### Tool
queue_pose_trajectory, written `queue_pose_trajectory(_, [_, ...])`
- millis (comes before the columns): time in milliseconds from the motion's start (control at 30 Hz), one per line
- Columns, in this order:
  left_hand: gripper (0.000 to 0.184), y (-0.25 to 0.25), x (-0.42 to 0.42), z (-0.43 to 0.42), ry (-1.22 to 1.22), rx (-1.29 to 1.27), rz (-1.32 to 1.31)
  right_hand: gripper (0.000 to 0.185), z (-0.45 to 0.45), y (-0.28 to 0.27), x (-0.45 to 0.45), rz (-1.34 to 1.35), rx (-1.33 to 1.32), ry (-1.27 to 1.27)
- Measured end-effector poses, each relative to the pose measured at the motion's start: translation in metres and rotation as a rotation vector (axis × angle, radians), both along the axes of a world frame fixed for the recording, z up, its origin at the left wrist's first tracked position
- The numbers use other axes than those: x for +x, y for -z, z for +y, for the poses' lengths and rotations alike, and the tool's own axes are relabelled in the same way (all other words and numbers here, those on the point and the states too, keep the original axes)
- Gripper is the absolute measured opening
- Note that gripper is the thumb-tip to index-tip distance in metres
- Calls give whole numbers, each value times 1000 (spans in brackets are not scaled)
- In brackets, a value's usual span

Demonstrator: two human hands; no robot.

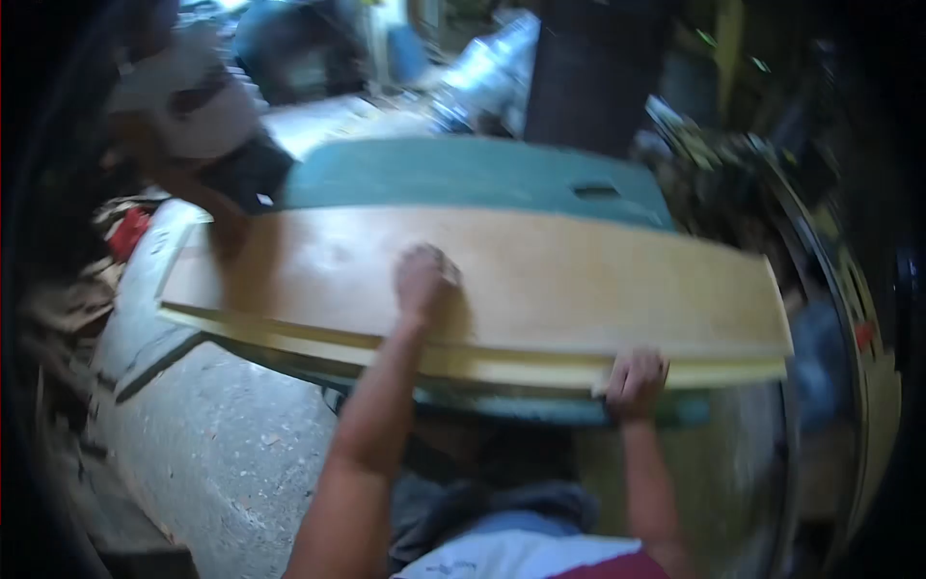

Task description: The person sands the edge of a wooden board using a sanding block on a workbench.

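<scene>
A long, pale wooden panel (559, 280) lies flat across a green table, with a lighter wooden edge strip (502, 369) along its near side. My left hand (422, 278) is curled on the panel's upper face, left of its middle; blur hides whether anything sits in its fingers. At the near edge, right of centre, my right hand (637, 376) has its fingers closed round the edge strip. Its thumb side is partly hidden.
The green table (473, 174) shows behind the panel, with a slot near its right end. At the far left stands another person (198, 116), one hand (229, 232) on the panel's left end. Wood scraps (694, 140) and boards crowd the right side. The floor (251, 434) is concrete.
</scene>
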State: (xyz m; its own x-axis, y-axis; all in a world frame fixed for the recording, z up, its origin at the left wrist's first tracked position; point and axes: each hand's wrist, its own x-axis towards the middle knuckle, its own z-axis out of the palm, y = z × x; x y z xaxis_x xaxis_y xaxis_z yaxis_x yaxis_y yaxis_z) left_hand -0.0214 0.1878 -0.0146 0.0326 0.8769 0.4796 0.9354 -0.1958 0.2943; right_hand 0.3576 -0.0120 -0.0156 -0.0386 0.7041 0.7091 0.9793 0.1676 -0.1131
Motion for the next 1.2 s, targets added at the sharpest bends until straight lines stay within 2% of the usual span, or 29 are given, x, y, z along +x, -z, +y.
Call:
queue_pose_trajectory(33, [19,-17,9,-16,45,156,-74,21,-2,0,37,-6,7,54])
queue_pose_trajectory(133, [28,-39,15,-23,-63,-165,-85,21,-3,-3,150,-36,74,212])
queue_pose_trajectory(167, [29,-38,15,-21,-69,-158,-78,21,-3,-2,174,-23,109,265])
queue_pose_trajectory(267, [34,-33,14,-23,-50,-106,-65,22,-6,-9,151,-35,94,332])
queue_pose_trajectory(333, [39,-34,15,-24,-82,-141,-33,24,1,-8,89,55,29,209])
queue_pose_trajectory(367, [39,-34,15,-24,-74,-147,-24,22,0,-18,46,104,-30,61])
queue_pose_trajectory(400, [41,-35,15,-24,-79,-167,-25,20,1,-19,4,73,-71,20])
queue_pose_trajectory(433, [43,-36,15,-23,-83,-186,-23,18,1,-22,-35,267,-96,-202])
queue_pose_trajectory(500, [46,-34,15,-19,-81,-198,5,14,5,-18,-99,124,-33,-220])
queue_pose_trajectory(600, [47,-30,8,-17,-87,-206,34,13,7,-14,-97,133,-73,-188])
queue_pose_trajectory(667, [47,-27,9,-17,-79,-160,14,9,2,-18,-47,128,-57,-109])
queue_pose_trajectory(733, [46,-26,11,-17,-91,-170,7,16,-3,-21,13,49,-17,137])
queue_pose_trajectory(800, [42,-30,16,-21,-102,-140,3,22,-7,-16,61,9,14,253])
queue_pose_trajectory(900, [41,-32,17,-22,-106,-168,5,18,-3,-20,55,-3,70,282])
queue_pose_trajectory(933, [40,-32,17,-22,-105,-165,10,18,1,-14,41,-1,49,266])
queue_pose_trajectory(1033, [42,-35,17,-22,-106,-197,17,15,5,-20,-63,82,-86,-55])
queue_pose_trajectory(1067, [42,-34,17,-23,-93,-201,21,12,10,-7,-99,153,-137,-186])
queue_pose_trajectory(1100, [44,-33,15,-22,-100,-202,28,12,10,-16,-136,133,-95,-288])
queue_pose_trajectory(1133, [45,-33,15,-21,-107,-199,34,14,13,-17,-168,23,-55,-285])
queue_pose_trajectory(1200, [46,-33,14,-17,-91,-198,31,16,19,-18,-210,251,-61,-331])
